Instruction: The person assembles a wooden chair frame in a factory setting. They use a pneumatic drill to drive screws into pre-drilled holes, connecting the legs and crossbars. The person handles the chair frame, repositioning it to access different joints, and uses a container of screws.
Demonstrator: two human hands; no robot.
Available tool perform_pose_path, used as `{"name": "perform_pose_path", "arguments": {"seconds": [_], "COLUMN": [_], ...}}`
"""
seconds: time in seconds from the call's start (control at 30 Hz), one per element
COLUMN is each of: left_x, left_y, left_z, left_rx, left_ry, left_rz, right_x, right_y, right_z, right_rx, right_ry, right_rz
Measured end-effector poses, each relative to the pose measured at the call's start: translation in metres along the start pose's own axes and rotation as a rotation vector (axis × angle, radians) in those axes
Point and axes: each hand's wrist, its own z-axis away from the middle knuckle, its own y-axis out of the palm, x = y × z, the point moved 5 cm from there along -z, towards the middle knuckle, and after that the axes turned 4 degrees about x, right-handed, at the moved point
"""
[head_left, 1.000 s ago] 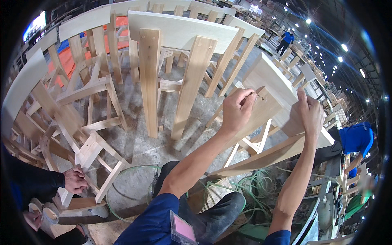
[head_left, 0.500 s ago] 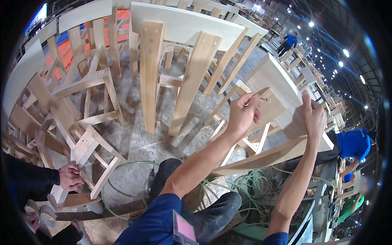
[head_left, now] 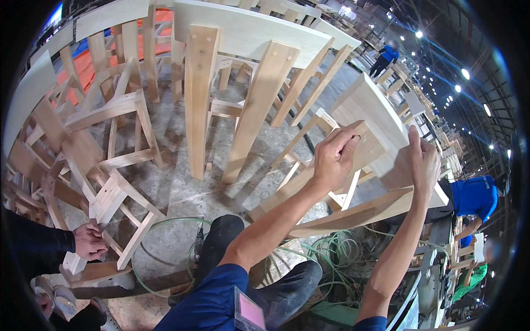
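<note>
A pale wooden stool (head_left: 367, 110) lies tilted in front of me, its legs pointing down and to the left. My left hand (head_left: 334, 160) is closed on the upper end of one leg (head_left: 287, 190), thumb and fingers pinched together against the wood; whether something small sits between them I cannot tell. My right hand (head_left: 420, 163) grips the edge of the stool's seat from the right, fingers wrapped over it. A curved rail (head_left: 353, 215) of the stool runs below both hands.
Unfinished wooden stools and frames (head_left: 243, 71) stand on the concrete floor. Another person's hand (head_left: 89, 241) holds a small stool frame (head_left: 118, 204) at lower left. Green hose coils (head_left: 337, 251) and a tool (head_left: 199, 245) lie by my legs. Workers in blue (head_left: 469, 196) stand at right.
Both hands stay on the stool; my left hand has slid slightly down the leg. The other person's hand at lower left has shifted a little with its frame.
</note>
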Motion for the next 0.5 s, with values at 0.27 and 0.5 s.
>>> {"name": "perform_pose_path", "arguments": {"seconds": [0.27,0.5], "left_x": [-0.009,-0.002], "left_y": [-0.002,-0.003], "left_z": [-0.023,-0.015], "left_rx": [0.334,0.205], "left_ry": [0.203,0.056], "left_rz": [-0.18,-0.061], "right_x": [-0.01,-0.01], "right_y": [0.002,0.001], "right_z": [-0.001,-0.001], "right_rx": [-0.005,-0.028], "right_ry": [0.028,0.018], "right_rz": [-0.016,0.009]}}
